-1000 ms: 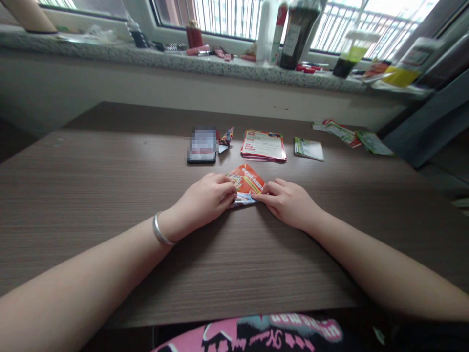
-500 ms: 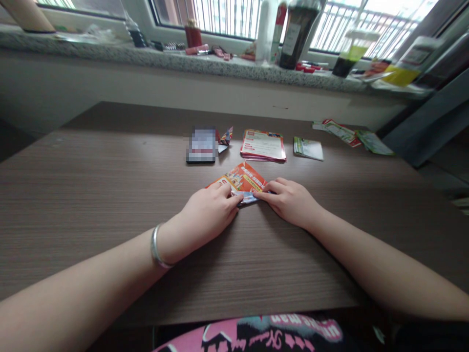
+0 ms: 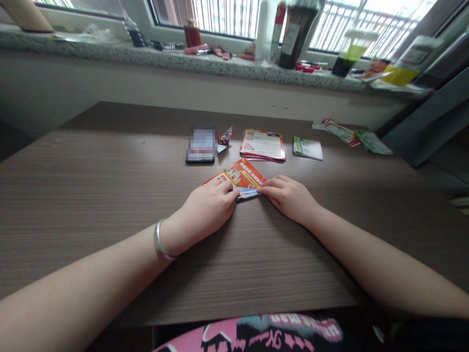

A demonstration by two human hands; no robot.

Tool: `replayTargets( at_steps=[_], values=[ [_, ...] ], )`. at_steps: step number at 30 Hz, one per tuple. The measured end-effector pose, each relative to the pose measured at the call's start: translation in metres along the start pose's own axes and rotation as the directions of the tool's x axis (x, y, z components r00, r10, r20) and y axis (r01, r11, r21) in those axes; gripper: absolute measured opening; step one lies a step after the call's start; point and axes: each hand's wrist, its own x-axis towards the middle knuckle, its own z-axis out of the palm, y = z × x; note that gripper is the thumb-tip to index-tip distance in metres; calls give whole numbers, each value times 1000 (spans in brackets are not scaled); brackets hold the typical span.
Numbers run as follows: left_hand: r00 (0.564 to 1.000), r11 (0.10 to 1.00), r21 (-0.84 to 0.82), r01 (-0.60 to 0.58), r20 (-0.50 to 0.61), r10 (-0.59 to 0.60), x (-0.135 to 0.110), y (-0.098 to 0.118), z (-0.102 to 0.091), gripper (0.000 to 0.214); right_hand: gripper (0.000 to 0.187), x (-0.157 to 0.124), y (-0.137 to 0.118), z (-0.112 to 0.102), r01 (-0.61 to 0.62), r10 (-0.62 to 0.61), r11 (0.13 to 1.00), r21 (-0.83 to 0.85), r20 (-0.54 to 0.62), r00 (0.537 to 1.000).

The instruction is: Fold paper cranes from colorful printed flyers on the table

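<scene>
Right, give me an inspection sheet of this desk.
Surface: table, brown wood grain.
Job's things: flyer, orange, partly folded, lying on the table between the hands.
Clutter: phone; paper figure beside it; flyer stack; green leaflets; loose leaflets far right.
Grippers: left hand, bracelet on its wrist, and right hand both pinch the flyer's near edge.
Cables: nothing seen.
Surroundings: windowsill with bottles; barred window behind.
</scene>
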Motion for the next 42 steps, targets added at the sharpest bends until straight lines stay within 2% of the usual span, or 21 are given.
replayTargets(
  at_steps=[14, 22, 31, 42],
  values=[
    [997, 998, 36, 48, 57, -50, -3, 4, -1, 28, 25, -2, -1, 0, -18, 18, 997, -69, 2, 1000],
    [997, 996, 79, -47, -49, 51, -1, 3, 2, 35, 25, 0, -3, -3, -23, 24, 997, -74, 18, 1000],
    [994, 992, 123, -33, -101, 45, -1, 5, 4, 32, 28, 0, -3, -3, -27, 28, 997, -67, 16, 999],
    [994, 993, 117, -26, -99, 38, -1, 4, 4, 32, 27, 1, -3, -3, -42, 43, 998, -48, 17, 999]
  ],
)
